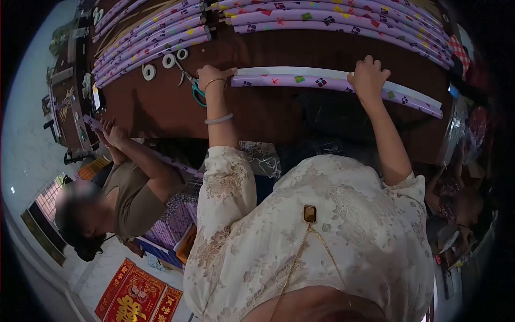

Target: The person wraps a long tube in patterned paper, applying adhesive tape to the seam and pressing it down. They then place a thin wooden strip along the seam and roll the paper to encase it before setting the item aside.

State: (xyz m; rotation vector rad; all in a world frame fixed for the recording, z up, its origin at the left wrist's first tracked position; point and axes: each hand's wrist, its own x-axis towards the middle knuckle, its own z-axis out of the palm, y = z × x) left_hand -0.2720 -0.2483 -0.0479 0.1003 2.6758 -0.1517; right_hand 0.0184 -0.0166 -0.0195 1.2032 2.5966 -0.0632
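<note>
A long purple patterned roll [284, 81] with a white strip along its far side lies across the brown table. My left hand [214, 78] is at its left end, thumb stretched out to touch it, the other fingers partly hidden. My right hand [369, 79] rests over the roll right of its middle, fingers spread. Teal-handled scissors [197, 92] lie just beside my left hand. Rolls of white tape [148, 72] are left of the scissors.
Many purple patterned rolls [332, 27] lie in rows along the table's far side [257, 48]. At the left, a co-worker [142, 188] holds a purple item. Another person [461, 204] is at the far right. A red poster [138, 295] is at lower left.
</note>
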